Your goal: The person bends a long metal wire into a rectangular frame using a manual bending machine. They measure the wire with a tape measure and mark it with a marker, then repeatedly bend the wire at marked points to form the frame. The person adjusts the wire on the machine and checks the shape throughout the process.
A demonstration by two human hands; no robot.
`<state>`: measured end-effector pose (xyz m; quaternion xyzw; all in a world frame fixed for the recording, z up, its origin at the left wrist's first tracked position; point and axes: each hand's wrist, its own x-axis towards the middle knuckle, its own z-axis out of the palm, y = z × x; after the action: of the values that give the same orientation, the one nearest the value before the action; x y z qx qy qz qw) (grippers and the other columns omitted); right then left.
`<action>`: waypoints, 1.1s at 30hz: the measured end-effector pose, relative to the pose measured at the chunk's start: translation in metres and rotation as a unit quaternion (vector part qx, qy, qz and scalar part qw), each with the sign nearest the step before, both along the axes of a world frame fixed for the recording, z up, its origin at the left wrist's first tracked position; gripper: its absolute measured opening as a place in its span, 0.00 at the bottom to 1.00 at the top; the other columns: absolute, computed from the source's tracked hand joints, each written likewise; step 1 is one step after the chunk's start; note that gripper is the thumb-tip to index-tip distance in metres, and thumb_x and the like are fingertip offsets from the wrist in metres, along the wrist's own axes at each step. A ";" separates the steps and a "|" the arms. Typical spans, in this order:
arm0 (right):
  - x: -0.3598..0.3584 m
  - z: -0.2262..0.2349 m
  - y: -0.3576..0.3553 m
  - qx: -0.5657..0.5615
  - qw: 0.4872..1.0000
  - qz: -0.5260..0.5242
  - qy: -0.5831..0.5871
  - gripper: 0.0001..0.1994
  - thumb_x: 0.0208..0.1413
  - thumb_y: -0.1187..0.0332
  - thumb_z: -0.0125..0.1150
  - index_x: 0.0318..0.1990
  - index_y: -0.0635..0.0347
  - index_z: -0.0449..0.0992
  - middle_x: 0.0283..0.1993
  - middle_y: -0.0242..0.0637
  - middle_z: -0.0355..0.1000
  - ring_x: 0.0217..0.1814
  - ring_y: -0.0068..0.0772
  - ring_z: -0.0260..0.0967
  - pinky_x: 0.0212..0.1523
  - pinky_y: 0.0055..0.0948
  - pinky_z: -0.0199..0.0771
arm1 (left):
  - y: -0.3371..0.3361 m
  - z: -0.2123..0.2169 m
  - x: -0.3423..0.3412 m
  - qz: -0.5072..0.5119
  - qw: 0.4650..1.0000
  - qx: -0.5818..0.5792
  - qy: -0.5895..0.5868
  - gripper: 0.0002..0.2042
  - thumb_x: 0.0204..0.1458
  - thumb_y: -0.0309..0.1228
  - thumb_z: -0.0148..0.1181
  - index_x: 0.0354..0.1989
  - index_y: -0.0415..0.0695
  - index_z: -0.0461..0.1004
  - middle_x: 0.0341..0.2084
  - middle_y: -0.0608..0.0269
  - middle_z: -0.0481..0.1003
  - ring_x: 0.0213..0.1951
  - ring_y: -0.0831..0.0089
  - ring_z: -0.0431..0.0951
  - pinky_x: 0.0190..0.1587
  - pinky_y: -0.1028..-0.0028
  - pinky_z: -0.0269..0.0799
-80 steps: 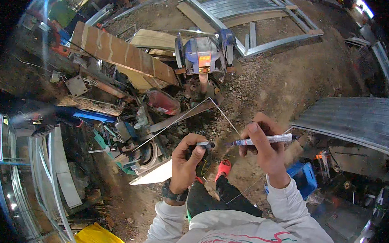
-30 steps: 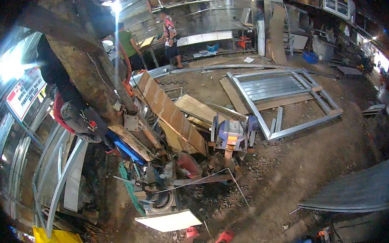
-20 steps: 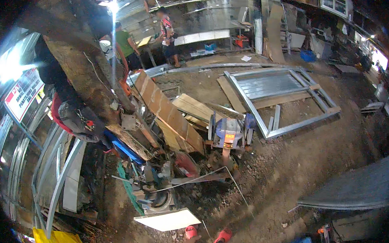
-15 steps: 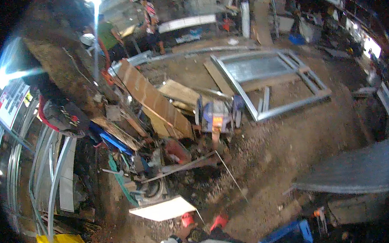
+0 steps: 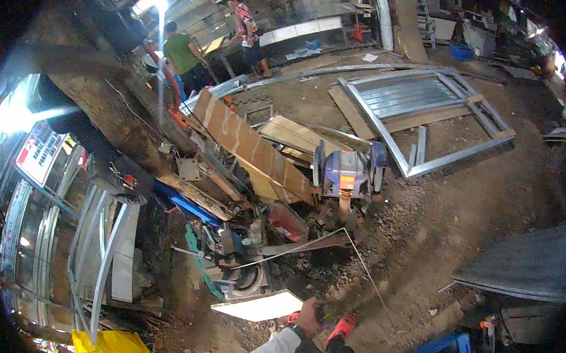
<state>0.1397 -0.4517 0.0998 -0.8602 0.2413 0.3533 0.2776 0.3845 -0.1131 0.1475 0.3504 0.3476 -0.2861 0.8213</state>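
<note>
- Left hand (image 5: 309,317) seen low at centre, fingers apparently curled; whether anything is grasped cannot be told. Right hand not seen.
- Flat white four-sided panel (image 5: 262,306) laid just left of the hand, its near end overlapped in view; contact cannot be told.
- Thin whitish rod bent to one sharp corner (image 5: 344,230) lying beyond the hand, across the clutter; bend judged already made. Whether any marks have been drawn cannot be made out.
- Silvery rectangular metal frame (image 5: 458,155) laid on the ground well beyond the hand, to the right; judged largely put together. What is left cannot be read.
- Blue-and-grey bench grinder (image 5: 347,174) stood beyond the rod; no hand at it.
- Against 2.7 s ago: a white marker was held in the right hand, a small dark piece in the left; neither is seen now. View raised; two co-workers (image 5: 185,55) now shown farther off.
</note>
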 end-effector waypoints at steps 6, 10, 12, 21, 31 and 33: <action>-0.018 -0.015 -0.010 -0.012 0.999 -0.027 0.020 0.23 0.53 0.60 0.65 0.56 0.57 0.73 0.39 0.41 0.76 0.41 0.47 0.73 0.45 0.44 0.74 | -0.060 0.086 0.200 -0.080 0.928 0.232 -0.280 0.15 0.56 0.41 0.57 0.45 0.44 0.71 0.43 0.60 0.73 0.45 0.68 0.74 0.47 0.65 0.74; -0.053 -0.019 -0.005 0.006 1.000 -0.009 0.028 0.25 0.52 0.60 0.65 0.57 0.56 0.73 0.40 0.42 0.76 0.42 0.49 0.74 0.46 0.46 0.74 | -0.048 0.128 0.327 0.067 0.773 0.375 -0.507 0.31 0.47 0.35 0.71 0.58 0.38 0.65 0.51 0.56 0.73 0.50 0.67 0.73 0.52 0.68 0.71; -0.075 -0.018 -0.009 -0.009 0.999 -0.030 0.037 0.25 0.51 0.60 0.66 0.58 0.56 0.72 0.40 0.43 0.76 0.42 0.49 0.74 0.46 0.46 0.74 | -0.076 0.150 0.381 0.016 0.676 0.491 -0.550 0.31 0.46 0.36 0.72 0.57 0.35 0.66 0.46 0.57 0.76 0.46 0.64 0.75 0.52 0.65 0.71; -0.138 -0.010 0.003 -0.050 0.993 -0.103 0.040 0.24 0.47 0.67 0.65 0.56 0.57 0.74 0.38 0.45 0.76 0.40 0.52 0.74 0.45 0.48 0.74 | -0.072 0.053 0.531 -0.079 0.448 0.779 -0.433 0.40 0.41 0.55 0.69 0.59 0.42 0.66 0.50 0.39 0.70 0.55 0.43 0.69 0.59 0.51 0.65; -0.106 0.026 0.005 0.088 0.973 -0.212 0.006 0.11 0.47 0.75 0.62 0.40 0.64 0.76 0.32 0.45 0.74 0.33 0.43 0.72 0.39 0.38 0.72 | -0.068 0.042 0.517 -0.020 0.401 0.736 -0.545 0.43 0.46 0.63 0.63 0.63 0.41 0.65 0.53 0.36 0.69 0.57 0.41 0.68 0.61 0.52 0.64; -0.072 0.055 -0.013 0.178 0.963 -0.196 0.060 0.11 0.48 0.73 0.63 0.40 0.67 0.78 0.33 0.49 0.76 0.35 0.41 0.75 0.40 0.35 0.73 | -0.061 0.043 0.488 0.082 0.401 0.686 -0.602 0.43 0.47 0.61 0.64 0.63 0.37 0.65 0.53 0.35 0.70 0.57 0.41 0.69 0.62 0.53 0.63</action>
<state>0.0682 -0.4646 0.1549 -0.7103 0.3546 0.3802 0.4746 0.8727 -0.1741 0.1907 0.8477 -0.1302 0.4017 0.3212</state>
